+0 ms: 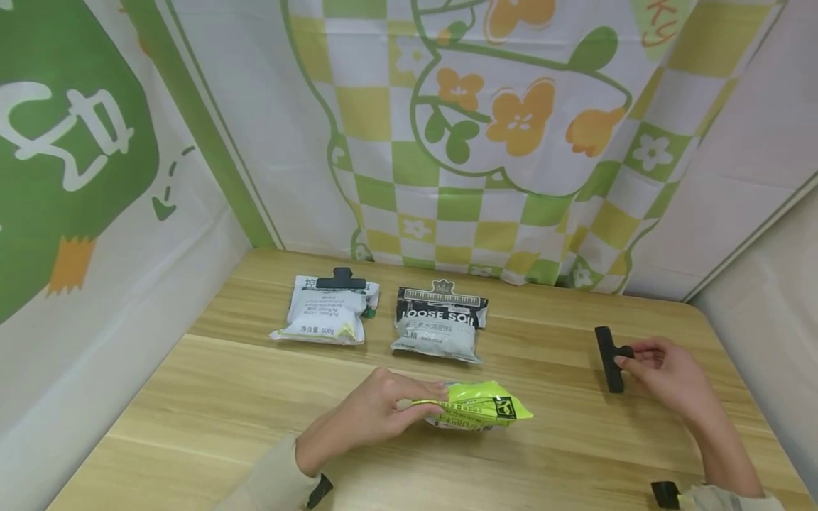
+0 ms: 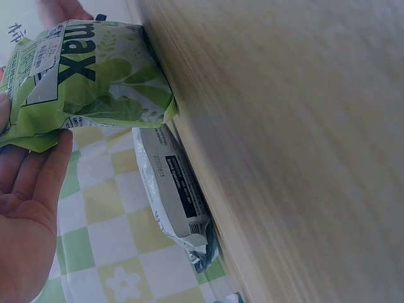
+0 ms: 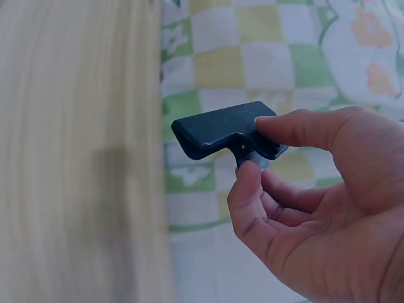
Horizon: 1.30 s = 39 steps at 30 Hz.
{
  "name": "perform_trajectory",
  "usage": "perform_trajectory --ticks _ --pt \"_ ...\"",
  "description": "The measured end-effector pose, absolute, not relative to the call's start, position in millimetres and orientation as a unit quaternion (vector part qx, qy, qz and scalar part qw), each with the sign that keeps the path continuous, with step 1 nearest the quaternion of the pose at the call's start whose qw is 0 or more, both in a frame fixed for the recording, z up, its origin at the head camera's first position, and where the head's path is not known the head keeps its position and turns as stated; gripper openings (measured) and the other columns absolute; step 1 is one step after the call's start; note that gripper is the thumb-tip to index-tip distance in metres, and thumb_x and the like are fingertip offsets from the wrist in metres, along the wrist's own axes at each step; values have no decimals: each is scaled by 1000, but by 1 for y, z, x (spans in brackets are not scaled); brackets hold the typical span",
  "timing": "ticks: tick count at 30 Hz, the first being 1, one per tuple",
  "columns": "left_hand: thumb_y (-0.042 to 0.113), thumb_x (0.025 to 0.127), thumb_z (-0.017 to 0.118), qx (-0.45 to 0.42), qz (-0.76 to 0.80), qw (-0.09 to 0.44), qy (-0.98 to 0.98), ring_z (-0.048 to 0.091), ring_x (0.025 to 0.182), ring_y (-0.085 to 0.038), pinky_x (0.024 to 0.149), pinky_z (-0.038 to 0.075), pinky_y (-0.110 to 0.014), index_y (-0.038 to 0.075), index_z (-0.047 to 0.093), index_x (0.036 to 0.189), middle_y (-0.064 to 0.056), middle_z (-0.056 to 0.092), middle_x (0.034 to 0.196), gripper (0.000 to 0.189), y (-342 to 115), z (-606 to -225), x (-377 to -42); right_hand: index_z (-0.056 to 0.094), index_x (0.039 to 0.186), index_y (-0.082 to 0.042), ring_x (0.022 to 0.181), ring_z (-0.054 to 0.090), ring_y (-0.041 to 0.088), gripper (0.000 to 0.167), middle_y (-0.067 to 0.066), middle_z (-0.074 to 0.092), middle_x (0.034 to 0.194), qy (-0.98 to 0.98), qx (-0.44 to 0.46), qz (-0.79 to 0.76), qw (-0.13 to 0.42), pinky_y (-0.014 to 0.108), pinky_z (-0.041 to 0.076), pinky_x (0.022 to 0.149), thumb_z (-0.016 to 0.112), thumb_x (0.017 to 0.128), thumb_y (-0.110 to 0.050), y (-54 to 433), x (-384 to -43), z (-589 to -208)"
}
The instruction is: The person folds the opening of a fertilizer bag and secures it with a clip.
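Observation:
My left hand (image 1: 390,404) pinches the top edge of a green bag (image 1: 482,403) between thumb and fingers, near the middle front of the table. In the left wrist view the same bag (image 2: 101,79) stands upright on the wood, with large dark letters "max" on its side. To the right, my right hand (image 1: 671,376) holds a black bag clip (image 1: 610,360) by its handles, apart from the bag. The right wrist view shows the clip (image 3: 221,129) between thumb and fingers, its long bar pointing away from the palm.
Behind the green bag lie a white bag (image 1: 329,316) with a black clip (image 1: 341,279) on its top and a black-and-white "LOOSE SOIL" bag (image 1: 437,330) with a patterned clip (image 1: 443,294). A checked curtain (image 1: 447,170) hangs at the table's (image 1: 255,397) back edge.

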<state>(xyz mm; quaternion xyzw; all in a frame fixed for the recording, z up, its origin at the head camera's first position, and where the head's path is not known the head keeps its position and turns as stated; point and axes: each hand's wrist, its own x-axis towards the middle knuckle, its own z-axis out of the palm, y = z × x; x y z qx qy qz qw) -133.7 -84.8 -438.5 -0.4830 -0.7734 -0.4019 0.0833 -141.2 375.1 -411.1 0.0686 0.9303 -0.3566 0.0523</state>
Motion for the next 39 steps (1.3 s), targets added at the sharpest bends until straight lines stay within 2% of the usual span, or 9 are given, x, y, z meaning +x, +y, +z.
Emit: perform_trajectory --ticks 7,12,19,25,29,32,36,37,39 --pt "16 94 78 -482 -398 86 -776 77 111 -15 95 58 -18 11 82 104 -8 80 114 12 -84 -439 -133 62 136 5 81 58 -4 55 15 72 111 945 36 -326 11 22 51 64 70 101 -37 352 -130 -395" --pt "16 94 78 -482 -398 87 -776 77 111 -16 93 58 -16 11 82 104 -8 80 114 12 -84 -439 -133 64 135 1 82 58 -10 50 13 71 113 944 19 -329 -10 22 52 63 73 100 -34 340 -124 -387" --pt "15 94 78 -482 -398 89 -775 77 111 -16 92 58 -14 11 82 104 -9 80 114 12 -85 -440 -132 67 131 2 82 59 -10 44 15 72 112 941 -8 -337 -39 16 54 69 77 97 -25 327 -118 -380" --pt "16 94 78 -483 -399 89 -774 78 110 -18 75 55 -4 10 82 105 -10 80 114 13 -85 -439 -132 72 125 -4 80 61 -6 36 6 72 101 939 -31 -338 -62 15 55 69 80 95 -23 313 -112 -370" --pt "16 94 78 -488 -398 93 -771 78 110 -17 61 46 0 10 82 104 -9 80 113 12 -85 -439 -133 74 121 -10 81 62 -1 31 1 71 98 937 -54 -339 -67 17 55 69 80 95 -25 304 -107 -362" --pt "15 94 78 -495 -393 103 -768 78 109 -17 60 45 -1 10 82 105 -9 80 113 12 -85 -440 -134 75 119 -14 81 63 1 29 -1 71 97 936 -63 -340 -64 20 54 68 81 94 -27 297 -104 -358" --pt "14 95 78 -497 -392 103 -767 78 109 -18 70 53 -3 9 82 105 -10 80 113 13 -85 -440 -134 76 116 -16 80 63 2 26 -4 71 95 934 -76 -340 -72 21 54 68 82 93 -25 290 -101 -353" --pt "15 95 78 -494 -395 98 -768 78 109 -18 67 52 -4 9 82 106 -9 80 113 13 -85 -440 -134 76 116 -16 80 63 2 25 -4 70 95 934 -79 -341 -73 21 54 68 82 93 -25 288 -101 -352" --pt "15 95 78 -488 -398 90 -772 78 110 -17 71 54 -5 9 82 106 -9 80 114 13 -85 -440 -134 76 115 -16 81 62 3 24 -4 70 94 932 -90 -343 -77 21 54 69 82 93 -23 285 -100 -351"
